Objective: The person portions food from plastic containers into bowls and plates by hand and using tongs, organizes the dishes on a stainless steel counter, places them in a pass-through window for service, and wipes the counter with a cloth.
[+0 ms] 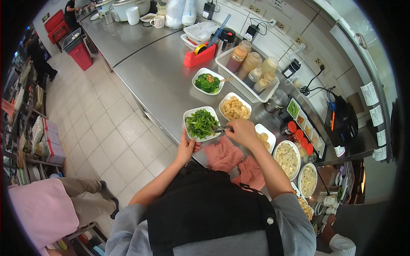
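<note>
My left hand (187,147) grips the near rim of a white square plate (189,113) heaped with long green vegetables (201,123) on the steel counter (158,72). My right hand (242,131) is closed on metal tongs (222,128), whose tips touch the greens at the plate's right edge. A pink cloth (225,155) lies on the counter just below both hands.
Further white plates hold leafy greens (207,82), pale fried food (234,109) and rice or noodles (287,159). A white basket of sauce bottles (252,70) stands behind, a red tape dispenser (199,55) beyond. Another person in pink sits at lower left (38,209). A red bin (80,53) stands on the tiled floor.
</note>
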Tool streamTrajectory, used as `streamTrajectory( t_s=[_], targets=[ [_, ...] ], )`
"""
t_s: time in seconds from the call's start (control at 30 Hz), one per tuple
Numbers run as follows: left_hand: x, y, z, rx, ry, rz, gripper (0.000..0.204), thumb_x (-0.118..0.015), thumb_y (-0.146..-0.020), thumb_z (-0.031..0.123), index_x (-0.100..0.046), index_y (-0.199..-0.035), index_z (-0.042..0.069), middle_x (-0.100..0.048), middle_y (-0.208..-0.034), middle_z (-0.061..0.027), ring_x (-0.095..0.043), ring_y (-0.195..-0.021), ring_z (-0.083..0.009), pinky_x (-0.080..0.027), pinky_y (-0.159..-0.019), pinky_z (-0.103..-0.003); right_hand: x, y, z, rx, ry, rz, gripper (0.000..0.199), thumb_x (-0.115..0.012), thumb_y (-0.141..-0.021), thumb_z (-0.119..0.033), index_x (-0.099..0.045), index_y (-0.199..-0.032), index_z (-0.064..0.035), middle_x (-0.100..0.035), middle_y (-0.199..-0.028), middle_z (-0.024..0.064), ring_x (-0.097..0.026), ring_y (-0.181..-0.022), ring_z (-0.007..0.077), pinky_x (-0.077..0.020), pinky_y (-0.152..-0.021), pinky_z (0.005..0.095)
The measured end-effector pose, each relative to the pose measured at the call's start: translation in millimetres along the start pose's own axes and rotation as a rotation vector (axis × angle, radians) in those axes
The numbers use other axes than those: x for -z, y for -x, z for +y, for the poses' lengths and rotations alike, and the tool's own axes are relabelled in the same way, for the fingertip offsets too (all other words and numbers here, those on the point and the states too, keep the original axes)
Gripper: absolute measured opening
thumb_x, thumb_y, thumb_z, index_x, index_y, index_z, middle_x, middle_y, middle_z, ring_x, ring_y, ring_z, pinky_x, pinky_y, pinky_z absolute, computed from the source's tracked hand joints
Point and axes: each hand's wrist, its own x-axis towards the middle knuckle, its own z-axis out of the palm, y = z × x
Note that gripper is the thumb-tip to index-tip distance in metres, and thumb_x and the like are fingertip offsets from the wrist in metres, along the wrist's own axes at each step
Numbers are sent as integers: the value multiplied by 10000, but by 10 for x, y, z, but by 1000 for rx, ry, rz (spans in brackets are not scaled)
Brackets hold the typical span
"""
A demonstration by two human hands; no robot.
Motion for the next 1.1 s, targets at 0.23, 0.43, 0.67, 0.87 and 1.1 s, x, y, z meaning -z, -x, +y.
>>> streamTrajectory(
  t_s=[0.23, 0.43, 0.67, 0.87, 1.1],
  targets=[
    [5, 8, -13, -2, -25, 16, 707, -429, -1009, 119, 65, -1514, 162, -681, -884, -131, -660, -690, -163, -550, -630, -276, -238, 33, 38, 40, 6, 68, 225, -642, -755, -272, -718, -863, -89, -679, -781, 112, -658, -752, 295, -513, -653, 421],
    [-20, 33, 61, 16, -44, 6, 667, -408, -1014, 119, 35, -1513, 142, -683, -932, -137, -649, -719, -158, -552, -657, -285, -159, 45, 39, 9, 2, 29, 231, -640, -756, -292, -726, -880, -116, -677, -738, 98, -655, -713, 299, -509, -638, 419],
    [-23, 52, 63, 33, -42, 29, 664, -405, -1015, 121, 31, -1514, 152, -681, -923, -134, -645, -716, -155, -546, -654, -284, 326, -113, -131, -57, -107, 49, 229, -625, -765, -308, -729, -830, -114, -664, -709, 121, -653, -701, 318, -506, -626, 433],
    [-25, 20, 24, 14, -20, -7, 670, -405, -1015, 119, 39, -1514, 169, -679, -926, -129, -643, -716, -149, -542, -658, -279, -115, -405, -80, 25, -259, 107, 250, -639, -758, -325, -732, -852, -113, -666, -709, 113, -654, -697, 302, -500, -627, 418],
    [22, 15, -26, 8, 9, -7, 702, -412, -1015, 124, 79, -1514, 175, -676, -912, -132, -659, -710, -163, -549, -652, -281, 139, -210, 52, -80, -190, 99, 262, -647, -753, -338, -732, -856, -112, -666, -704, 113, -653, -688, 302, -512, -626, 413]
  ],
)
